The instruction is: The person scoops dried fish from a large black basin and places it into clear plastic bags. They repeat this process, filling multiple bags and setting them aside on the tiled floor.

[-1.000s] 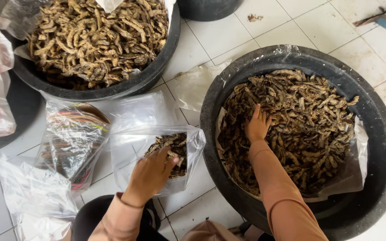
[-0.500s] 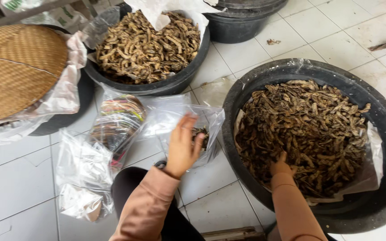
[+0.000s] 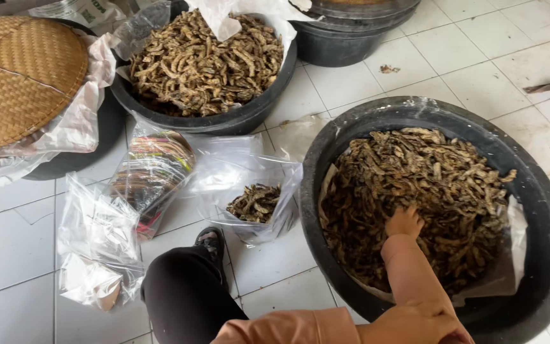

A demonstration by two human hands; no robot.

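Right hand (image 3: pixel 404 223) is dug into the dried brown strips (image 3: pixel 428 191) in the big black tub (image 3: pixel 542 210), fingers buried, so I cannot tell its grip. I don't see the left hand. Strips look light, brittle, curled; scoop them loosely. Left of the tub sits an open clear bag (image 3: pixel 256 191), crinkly and thin.

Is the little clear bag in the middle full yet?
No. The clear bag stands open, with only a small heap of dried pieces at its bottom.

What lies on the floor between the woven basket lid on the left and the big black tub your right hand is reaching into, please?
In the head view, a stack of clear plastic bags and an open clear bag partly filled with dried pieces lie there.
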